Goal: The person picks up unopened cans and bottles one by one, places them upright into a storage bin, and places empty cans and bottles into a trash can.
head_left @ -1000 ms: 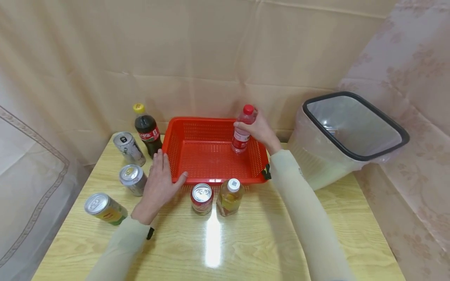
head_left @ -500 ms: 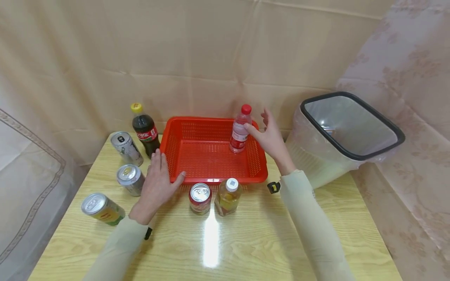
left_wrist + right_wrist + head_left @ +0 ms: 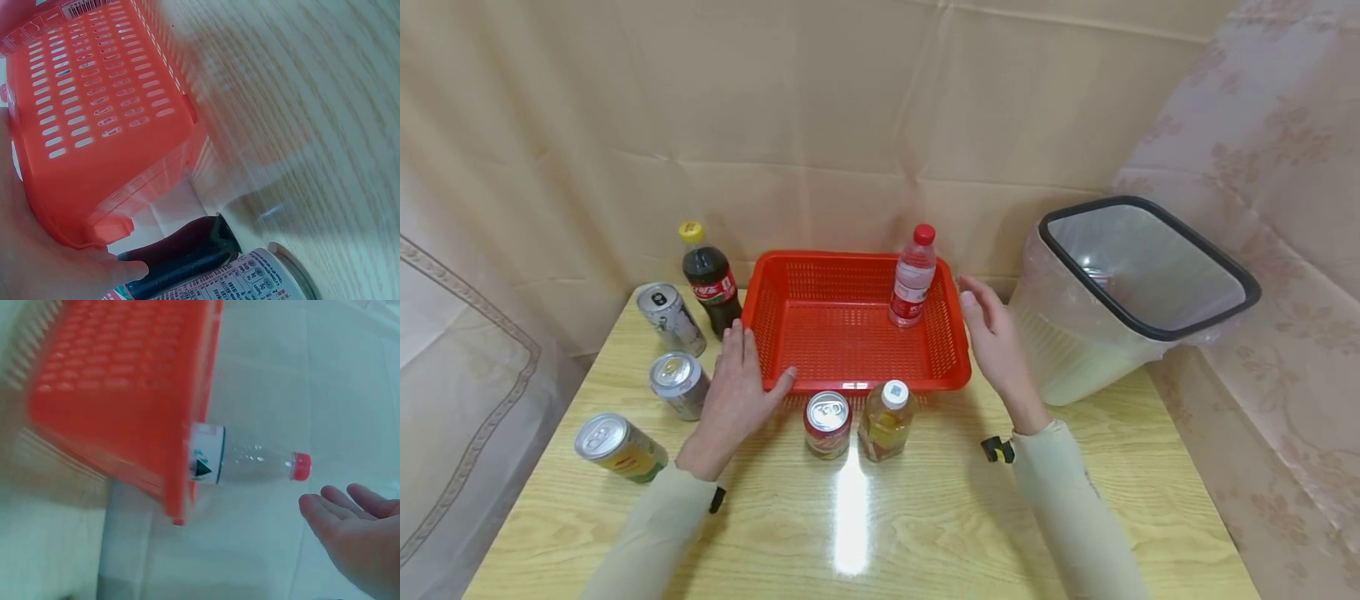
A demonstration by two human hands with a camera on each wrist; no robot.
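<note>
A red plastic basket (image 3: 842, 346) stands at the back of the table. Inside its right end, a clear bottle (image 3: 912, 282) with a red cap and a red-and-white label stands upright. My left hand (image 3: 739, 404) rests on the basket's left rim, fingers straight and thumb spread toward the front rim. In the left wrist view, that hand (image 3: 56, 262) touches the rim near a dark cola bottle. My right hand (image 3: 1002, 354) holds nothing and lies just right of the basket, fingers loosely bent. The right wrist view shows its fingers apart from the bottle's cap (image 3: 302, 467).
A cola bottle (image 3: 711, 283) and a silver can (image 3: 672, 318) stand left of the basket, with another silver can (image 3: 680, 386) and a yellow-green can (image 3: 622, 448) nearer. A red can (image 3: 827, 427) and an amber bottle (image 3: 886, 425) stand in front. A lined bin (image 3: 1075, 333) is right.
My right hand has let go of the red-capped bottle, leaving it standing in the basket, and has drawn back to the right and nearer me. The left hand stays on the rim.
</note>
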